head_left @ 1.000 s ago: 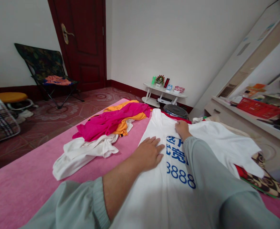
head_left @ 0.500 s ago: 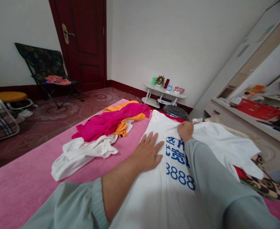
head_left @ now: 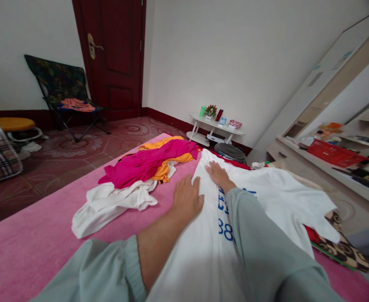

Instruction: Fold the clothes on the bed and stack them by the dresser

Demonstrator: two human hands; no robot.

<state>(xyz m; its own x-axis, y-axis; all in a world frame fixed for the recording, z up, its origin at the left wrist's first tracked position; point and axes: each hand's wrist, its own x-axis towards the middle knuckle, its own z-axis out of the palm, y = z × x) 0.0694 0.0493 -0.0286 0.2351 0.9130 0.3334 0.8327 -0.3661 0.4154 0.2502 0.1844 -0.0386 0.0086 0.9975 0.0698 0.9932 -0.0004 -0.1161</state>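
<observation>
A white T-shirt (head_left: pixel 203 251) with blue printed characters and digits lies on the pink bed cover (head_left: pixel 39 251), its left side making a long straight edge. At that edge rests my left hand (head_left: pixel 187 197), palm down, fingers slightly bent and thumb apart. Farther up the shirt, near its upper end, my right hand (head_left: pixel 218 174) lies flat with its fingers extended. My right forearm and sleeve cover part of the print. The rest of the shirt, with a sleeve, spreads out to the right of that arm.
Left of the shirt lie a magenta garment (head_left: pixel 146 163), an orange garment (head_left: pixel 163 170) and a white garment (head_left: pixel 108 205), crumpled together. A patterned folded item (head_left: pixel 338 243) lies at the right edge. Beyond the bed stand a small white table (head_left: pixel 215 123) and a folding chair (head_left: pixel 64 88).
My right hand has let go of the cloth it gripped and moved left, now flat on the shirt. My left hand has shifted slightly left to the shirt's edge.
</observation>
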